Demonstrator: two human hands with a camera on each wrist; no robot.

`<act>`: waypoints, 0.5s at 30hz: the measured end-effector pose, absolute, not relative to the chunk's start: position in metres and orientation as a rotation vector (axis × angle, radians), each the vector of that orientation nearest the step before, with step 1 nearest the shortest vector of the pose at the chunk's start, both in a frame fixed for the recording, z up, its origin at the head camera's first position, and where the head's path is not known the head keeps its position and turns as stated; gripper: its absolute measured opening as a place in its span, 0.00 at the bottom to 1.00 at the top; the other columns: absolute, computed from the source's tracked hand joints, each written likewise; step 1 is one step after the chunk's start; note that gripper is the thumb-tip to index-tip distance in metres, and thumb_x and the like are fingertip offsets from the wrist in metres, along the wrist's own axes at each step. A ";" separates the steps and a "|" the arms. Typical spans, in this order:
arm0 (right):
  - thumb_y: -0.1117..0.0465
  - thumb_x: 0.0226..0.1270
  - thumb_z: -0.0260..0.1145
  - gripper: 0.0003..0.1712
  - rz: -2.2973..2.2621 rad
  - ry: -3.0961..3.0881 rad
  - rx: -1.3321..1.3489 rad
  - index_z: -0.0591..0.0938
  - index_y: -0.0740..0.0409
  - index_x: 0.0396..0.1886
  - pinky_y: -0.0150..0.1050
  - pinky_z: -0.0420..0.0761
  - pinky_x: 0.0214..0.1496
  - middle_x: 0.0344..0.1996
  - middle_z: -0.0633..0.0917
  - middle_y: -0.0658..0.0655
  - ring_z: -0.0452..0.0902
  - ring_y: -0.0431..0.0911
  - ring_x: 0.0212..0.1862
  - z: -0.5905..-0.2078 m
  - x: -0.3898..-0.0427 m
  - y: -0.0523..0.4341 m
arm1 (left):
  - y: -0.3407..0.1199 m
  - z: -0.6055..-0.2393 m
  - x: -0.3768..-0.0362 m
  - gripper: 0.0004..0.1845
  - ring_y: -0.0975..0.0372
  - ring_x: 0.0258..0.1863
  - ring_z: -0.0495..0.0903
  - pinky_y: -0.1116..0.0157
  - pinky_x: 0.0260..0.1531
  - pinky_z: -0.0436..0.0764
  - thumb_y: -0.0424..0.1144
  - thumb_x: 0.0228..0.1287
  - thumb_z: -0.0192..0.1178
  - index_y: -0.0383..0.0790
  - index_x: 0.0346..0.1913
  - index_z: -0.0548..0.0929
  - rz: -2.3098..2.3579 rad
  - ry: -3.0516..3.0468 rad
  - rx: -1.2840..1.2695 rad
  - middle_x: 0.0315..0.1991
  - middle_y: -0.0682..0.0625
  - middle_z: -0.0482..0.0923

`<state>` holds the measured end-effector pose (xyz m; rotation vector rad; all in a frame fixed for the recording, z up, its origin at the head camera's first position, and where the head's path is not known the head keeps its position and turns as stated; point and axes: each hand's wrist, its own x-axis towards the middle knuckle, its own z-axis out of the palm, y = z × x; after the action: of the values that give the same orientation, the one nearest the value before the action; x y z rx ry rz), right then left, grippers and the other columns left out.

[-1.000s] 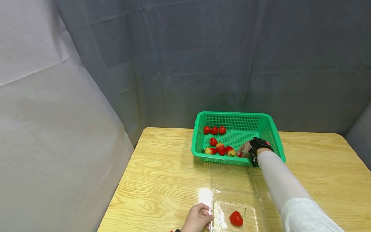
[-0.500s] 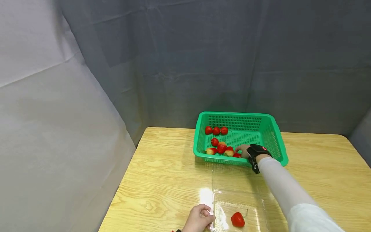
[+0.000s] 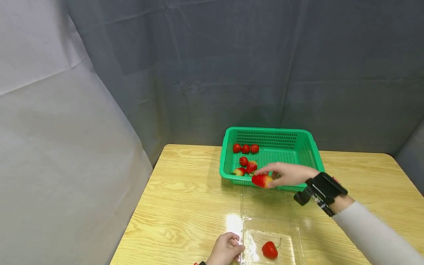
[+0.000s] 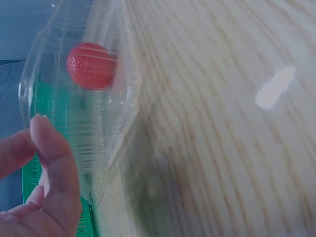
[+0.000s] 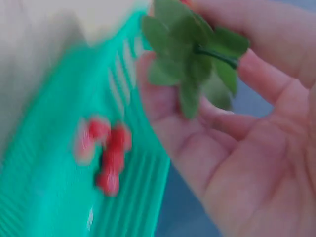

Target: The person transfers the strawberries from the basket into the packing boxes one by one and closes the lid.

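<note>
My right hand [image 3: 285, 174] pinches a red strawberry [image 3: 262, 180] just above the front rim of the green basket [image 3: 306, 138]; its green leaves [image 5: 190, 59] show against my fingers in the right wrist view. Several strawberries [image 3: 245, 148] lie in the basket's left half. At the near table edge my left hand [image 3: 226, 250] grips the left side of a clear plastic clamshell box [image 3: 288, 235], thumb [image 4: 54, 153] on its wall. One strawberry [image 3: 269, 249] lies inside the box, also seen through the plastic [image 4: 91, 65].
The wooden table [image 3: 185, 198] carries only the basket at the back and the box at the front. Grey cloth hangs behind and to the left. A glare spot [image 3: 234, 223] shines beside the box's open lid.
My right hand has lifted out of the basket with a strawberry and drawn back toward me, over the front rim. My left hand has stayed on the box.
</note>
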<state>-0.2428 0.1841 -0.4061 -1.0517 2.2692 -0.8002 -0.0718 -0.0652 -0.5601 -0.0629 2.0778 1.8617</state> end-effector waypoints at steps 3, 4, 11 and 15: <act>0.56 0.60 0.64 0.25 -0.744 2.199 -1.159 0.74 0.50 0.58 0.36 0.76 0.45 0.52 0.76 0.49 0.71 0.40 0.48 -0.419 -0.203 0.171 | -0.065 -0.559 -0.072 0.08 0.66 0.11 0.69 0.74 0.14 0.74 0.25 0.51 0.61 0.29 0.35 0.75 1.864 2.095 -0.058 0.19 0.53 0.70; 0.57 0.59 0.65 0.24 -0.727 2.170 -1.163 0.75 0.49 0.57 0.34 0.76 0.43 0.50 0.77 0.47 0.71 0.38 0.45 -0.427 -0.191 0.167 | -0.065 -0.559 -0.072 0.08 0.66 0.11 0.69 0.74 0.14 0.74 0.25 0.51 0.61 0.29 0.35 0.75 1.867 2.097 -0.061 0.19 0.53 0.70; 0.61 0.53 0.68 0.22 -0.648 2.166 -1.110 0.79 0.51 0.51 0.28 0.72 0.37 0.37 0.75 0.42 0.68 0.32 0.36 -0.492 -0.139 0.142 | -0.065 -0.557 -0.072 0.08 0.65 0.12 0.70 0.75 0.14 0.74 0.25 0.53 0.60 0.30 0.35 0.74 1.861 2.075 -0.049 0.19 0.52 0.71; 0.62 0.52 0.69 0.21 -0.622 2.208 -1.137 0.79 0.52 0.48 0.28 0.73 0.38 0.35 0.75 0.43 0.69 0.32 0.36 -0.514 -0.127 0.135 | -0.065 -0.558 -0.071 0.08 0.66 0.12 0.70 0.74 0.15 0.75 0.25 0.53 0.60 0.30 0.36 0.74 1.864 2.066 -0.033 0.19 0.52 0.71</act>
<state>-0.1267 0.1352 -0.5142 -1.1372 2.2078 -0.6217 -0.0712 -0.0652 -0.5577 -0.0325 2.0655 1.8639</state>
